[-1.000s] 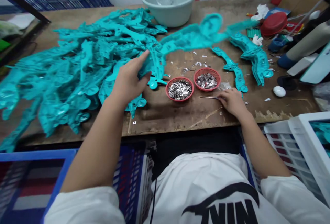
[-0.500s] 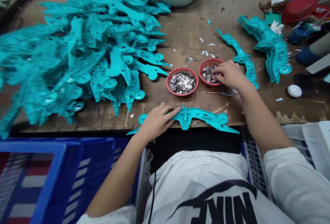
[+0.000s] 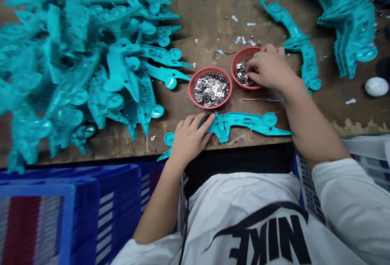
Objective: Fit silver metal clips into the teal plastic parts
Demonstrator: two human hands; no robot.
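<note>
Scarred wooden bench is carrying a large heap of teal moulded plastic parts above a blue plastic crate, while a white shirt printed NIKE, upside down from this view, is filling the bottom edge. One teal part, probably light and stiff with thin arms, best held at its thick central body, is lying along the near bench edge under the left hand, whose fingers are spread and pressing it down. The right hand is reaching into a small red basket of silver metal pieces, its fingers curled, though whether they are pinching any piece is hidden.
</note>
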